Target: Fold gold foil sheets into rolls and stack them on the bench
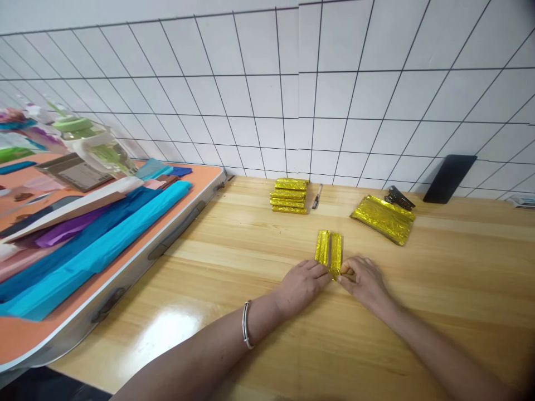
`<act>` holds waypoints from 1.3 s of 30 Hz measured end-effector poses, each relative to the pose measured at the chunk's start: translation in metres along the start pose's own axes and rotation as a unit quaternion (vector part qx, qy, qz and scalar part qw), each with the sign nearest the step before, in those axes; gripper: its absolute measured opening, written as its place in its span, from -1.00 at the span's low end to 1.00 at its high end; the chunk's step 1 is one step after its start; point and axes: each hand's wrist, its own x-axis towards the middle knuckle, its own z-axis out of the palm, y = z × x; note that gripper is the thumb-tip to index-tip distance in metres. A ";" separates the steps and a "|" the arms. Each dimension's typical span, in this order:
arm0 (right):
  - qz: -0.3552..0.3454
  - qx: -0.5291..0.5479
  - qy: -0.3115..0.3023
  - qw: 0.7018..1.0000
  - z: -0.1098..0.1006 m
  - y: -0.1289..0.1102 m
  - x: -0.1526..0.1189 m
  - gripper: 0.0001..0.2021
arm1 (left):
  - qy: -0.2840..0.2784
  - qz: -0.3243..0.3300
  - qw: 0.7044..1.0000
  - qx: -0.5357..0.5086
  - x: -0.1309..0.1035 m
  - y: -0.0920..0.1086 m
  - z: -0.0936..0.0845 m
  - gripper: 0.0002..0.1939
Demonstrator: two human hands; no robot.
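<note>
Head view: foil (336,250) flat on the table (234,256), folded into two long gold strips side by side, with a narrow gap between and the near end at the fingertips. Left hand (303,287) palm down, fingers together and only slightly bent, tips at the near left part of the foil; thumb hidden, so impossible to tell whether pinching or merely pressing. Right hand (363,280) curled, thumb and bent forefinger pinching the near right corner. Farther back, a stack (288,196) of narrow gold pieces; off to the right, gold sheets (384,219) with a stapler (399,197) at the far edge. Judging by the crinkled shine, probably very light, thin and soft, more like paper than plate; likely slick on the face, quick to slide, ready to take a crease and slow to lose one. Perhaps prone to tearing under a sharp tug at a corner. Best held by the folded long edges, presumably stiffer there from doubled layers, or pinned flat under broad fingertips with a light pinch at the end. Better not squeezed across the width, for fear of buckling.
</note>
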 end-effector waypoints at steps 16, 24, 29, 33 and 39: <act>-0.006 0.015 0.024 1.000 0.002 0.000 -0.006 -0.89 | -0.037 -0.013 0.995 0.087 -0.010 0.021 0.001 -0.61; -0.014 0.020 0.027 0.999 0.004 0.003 -0.008 -0.92 | -0.043 -0.004 0.989 0.138 -0.013 0.028 0.009 -0.57; -0.022 0.029 0.046 0.998 0.006 0.001 -0.010 -0.79 | -0.044 0.000 0.992 0.118 -0.012 0.024 0.009 -0.62; -0.045 0.016 0.023 0.999 0.004 -0.003 -0.011 -0.84 | -0.038 0.009 0.994 0.100 -0.011 0.022 0.010 -0.66; -0.062 -0.048 0.015 0.997 -0.002 -0.013 -0.017 -0.82 | -0.051 0.036 0.993 0.099 -0.012 0.018 0.014 -0.54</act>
